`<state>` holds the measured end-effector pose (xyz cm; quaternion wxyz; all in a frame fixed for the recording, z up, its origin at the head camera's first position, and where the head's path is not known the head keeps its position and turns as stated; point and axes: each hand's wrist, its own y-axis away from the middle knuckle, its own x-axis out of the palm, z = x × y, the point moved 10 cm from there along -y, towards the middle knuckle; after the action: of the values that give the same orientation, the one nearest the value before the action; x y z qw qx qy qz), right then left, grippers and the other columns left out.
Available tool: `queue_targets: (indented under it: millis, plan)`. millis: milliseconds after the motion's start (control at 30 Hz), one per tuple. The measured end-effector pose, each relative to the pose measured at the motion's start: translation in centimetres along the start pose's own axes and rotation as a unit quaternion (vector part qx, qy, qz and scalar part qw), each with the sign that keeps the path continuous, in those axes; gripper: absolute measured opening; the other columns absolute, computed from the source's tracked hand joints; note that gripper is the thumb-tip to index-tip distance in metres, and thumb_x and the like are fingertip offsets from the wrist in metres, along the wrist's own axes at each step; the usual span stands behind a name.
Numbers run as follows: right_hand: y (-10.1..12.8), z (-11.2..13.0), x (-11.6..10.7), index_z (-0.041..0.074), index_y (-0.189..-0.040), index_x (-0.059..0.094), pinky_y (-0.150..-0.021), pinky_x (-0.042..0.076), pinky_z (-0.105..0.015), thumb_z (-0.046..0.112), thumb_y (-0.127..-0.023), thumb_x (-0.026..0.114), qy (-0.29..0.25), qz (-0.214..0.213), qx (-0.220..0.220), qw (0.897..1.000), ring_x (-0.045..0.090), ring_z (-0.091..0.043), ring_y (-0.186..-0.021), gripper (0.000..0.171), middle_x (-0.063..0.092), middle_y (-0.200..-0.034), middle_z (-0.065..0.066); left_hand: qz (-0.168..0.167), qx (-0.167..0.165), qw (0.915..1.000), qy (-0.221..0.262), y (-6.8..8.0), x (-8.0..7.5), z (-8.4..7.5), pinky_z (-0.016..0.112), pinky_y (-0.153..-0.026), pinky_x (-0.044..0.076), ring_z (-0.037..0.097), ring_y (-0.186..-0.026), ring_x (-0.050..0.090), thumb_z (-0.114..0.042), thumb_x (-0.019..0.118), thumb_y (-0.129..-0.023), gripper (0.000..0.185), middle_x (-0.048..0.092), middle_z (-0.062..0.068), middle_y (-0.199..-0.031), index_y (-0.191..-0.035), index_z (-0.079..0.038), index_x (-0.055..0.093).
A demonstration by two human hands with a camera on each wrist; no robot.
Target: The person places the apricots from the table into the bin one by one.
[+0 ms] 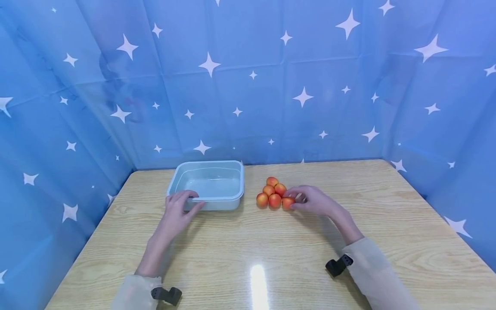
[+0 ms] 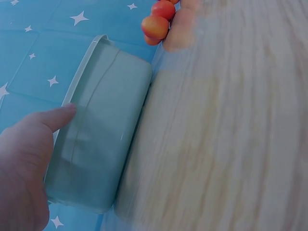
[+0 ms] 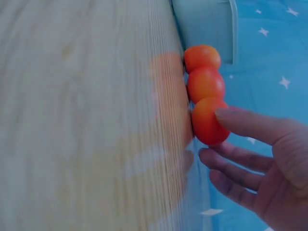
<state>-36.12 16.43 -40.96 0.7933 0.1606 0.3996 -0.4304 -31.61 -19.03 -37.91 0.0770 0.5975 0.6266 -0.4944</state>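
A pale blue plastic basin [image 1: 226, 204] stands at the back left of the table. My left hand [image 1: 177, 214] grips its front rim near the left corner, fingers over the inside and thumb [image 2: 61, 117] against the outer wall. To the basin's right, several round red-and-yellow fruits [image 1: 274, 200] lie close together in a triangle. With thumb and fingers, my right hand [image 1: 317, 200] pinches the front right fruit [image 3: 210, 121], which is still in line with its neighbours. The fingertips behind that fruit are partly hidden in the right wrist view.
The wooden table [image 1: 217, 254] reaches back to a blue curtain [image 1: 248, 86] with white stars, which also hangs along both sides. Black wrist cameras [image 1: 166, 295] sit at both sleeves. A bright light reflection lies on the table's near part.
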Motion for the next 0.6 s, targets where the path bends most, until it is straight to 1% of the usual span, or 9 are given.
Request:
queue_targets:
  millis: [167, 333, 600]
  plan:
    - [-0.09, -0.1, 0.21, 0.006, -0.124, 0.067, -0.077, 0.054, -0.035, 0.008, -0.091, 0.074, -0.006, 0.004, 0.007, 1.0, 0.064, -0.019, -0.086, 0.034, 0.066, -0.102, -0.007, -0.003, -0.006, 0.9999, 0.016, 0.0, 0.08, 0.13, 0.053, -0.105, 0.024, 0.029, -0.107, 0.06, -0.023, 0.076, -0.092, 0.023, 0.07, 0.007, -0.103, -0.106, -0.008, 0.066]
    - [-0.11, -0.08, 0.22, 0.007, -0.124, 0.067, -0.076, 0.053, -0.035, 0.009, -0.091, 0.075, 0.0, 0.002, 0.014, 1.0, 0.063, -0.019, -0.086, 0.033, 0.066, -0.1, -0.005, -0.004, -0.01, 0.9997, 0.02, 0.01, 0.07, 0.3, 0.052, -0.104, 0.024, 0.028, -0.105, 0.06, -0.024, 0.075, -0.093, 0.02, 0.069, 0.005, -0.101, -0.104, -0.009, 0.066]
    - [-0.17, 0.14, -0.09, 0.005, -0.127, 0.066, -0.074, 0.053, -0.034, 0.011, -0.092, 0.074, -0.003, -0.001, 0.015, 1.0, 0.063, -0.018, -0.088, 0.036, 0.068, -0.106, -0.006, -0.009, -0.014, 0.9994, 0.03, -0.02, 0.02, 0.35, 0.051, -0.104, 0.024, 0.027, -0.103, 0.06, -0.024, 0.075, -0.093, 0.019, 0.07, 0.003, -0.098, -0.103, -0.009, 0.067]
